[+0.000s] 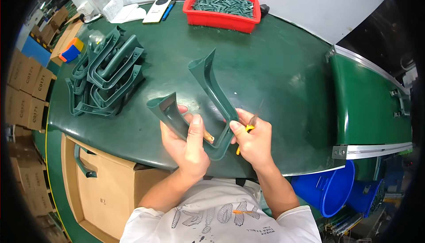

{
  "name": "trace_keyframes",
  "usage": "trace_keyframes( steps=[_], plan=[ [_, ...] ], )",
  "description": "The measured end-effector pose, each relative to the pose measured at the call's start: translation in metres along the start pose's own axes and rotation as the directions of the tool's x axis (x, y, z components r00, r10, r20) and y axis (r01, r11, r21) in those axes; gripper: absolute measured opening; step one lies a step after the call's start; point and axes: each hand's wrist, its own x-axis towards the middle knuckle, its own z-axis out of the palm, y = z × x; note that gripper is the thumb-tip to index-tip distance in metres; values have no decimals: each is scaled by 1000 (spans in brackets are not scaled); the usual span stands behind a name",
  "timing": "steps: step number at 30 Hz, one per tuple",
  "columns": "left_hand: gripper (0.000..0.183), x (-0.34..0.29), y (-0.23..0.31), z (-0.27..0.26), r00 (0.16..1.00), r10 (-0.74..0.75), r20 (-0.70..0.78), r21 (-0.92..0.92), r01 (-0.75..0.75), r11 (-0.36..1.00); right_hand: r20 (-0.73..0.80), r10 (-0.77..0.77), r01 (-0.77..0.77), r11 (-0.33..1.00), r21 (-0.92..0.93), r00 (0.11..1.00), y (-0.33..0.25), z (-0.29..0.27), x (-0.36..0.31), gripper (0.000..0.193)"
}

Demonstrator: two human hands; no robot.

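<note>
Over the near edge of the table I hold a dark green U-shaped plastic handle point(215, 93), its two flared, hollow ends tilted up and away. My left hand point(188, 147) is closed round the left leg, thumb on top; a yellowish wrap covers one fingertip inside the U. My right hand point(254, 139) grips the other leg near its bend, thumb pressed on it. The same hand also holds a small yellow-handled tool point(250, 128) with a dark metal tip pointing away; it looks like cutters, partly hidden by the fingers.
Similar green handles point(116, 66) lie piled at left. A red bin point(221, 23) of small green pieces stands at the back, near a phone point(158, 10), pen point(168, 11) and papers point(126, 12). Below left, a cardboard box point(104, 185) holds one handle; blue bins point(325, 190) stand lower right.
</note>
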Motion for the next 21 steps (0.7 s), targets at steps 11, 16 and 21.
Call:
trace_keyframes(
  steps=[11,16,21],
  plan=[
    [29,-1,-8,-22,851,309,425,219,-427,877,122,291,-285,956,-62,949,0,-17,15,19],
    [34,0,-14,-35,706,434,560,251,-644,723,238,510,-545,830,116,827,0,-12,11,16],
    [26,-7,-14,-27,990,99,105,299,-127,946,190,530,-563,767,309,826,11,3,-7,19]
  ],
)
